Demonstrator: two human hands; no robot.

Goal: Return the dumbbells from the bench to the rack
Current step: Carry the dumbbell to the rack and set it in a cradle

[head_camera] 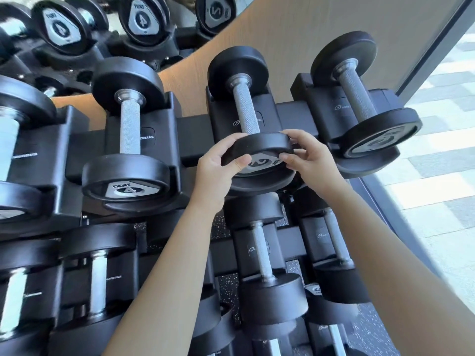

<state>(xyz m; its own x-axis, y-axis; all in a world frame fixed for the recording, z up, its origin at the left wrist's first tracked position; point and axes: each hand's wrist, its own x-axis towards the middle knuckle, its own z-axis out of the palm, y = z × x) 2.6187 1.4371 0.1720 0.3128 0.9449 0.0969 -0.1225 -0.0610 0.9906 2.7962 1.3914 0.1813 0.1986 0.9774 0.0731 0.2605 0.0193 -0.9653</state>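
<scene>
Left grip (216,170) and right grip (311,160) clasp the dumbbell (245,111) head, half-covering its number.

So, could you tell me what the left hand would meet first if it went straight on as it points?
The left hand grips the dumbbell's near head, so it would press into that first; the rack cradle probably lies behind, though depth is unclear.
</scene>
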